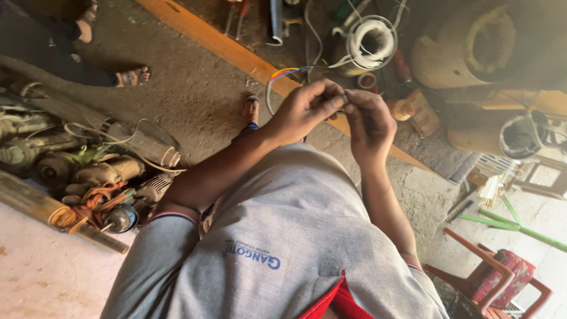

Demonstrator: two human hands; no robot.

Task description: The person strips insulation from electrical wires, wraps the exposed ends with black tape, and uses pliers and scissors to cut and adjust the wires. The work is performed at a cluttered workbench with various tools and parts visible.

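The small dark wire end point(345, 98), light and bendy, sits pinched between your left hand point(304, 109) and right hand point(371, 124); grip near its tip.

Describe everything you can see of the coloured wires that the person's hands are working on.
The bundle of thin plastic-coated wires, red, yellow and blue, curves in an arc above the orange wooden plank and runs toward the hands. Its near end disappears between the fingers of the left hand and the right hand, which pinch it together. The end itself is too small and hidden to describe. The far end is lost among clutter.
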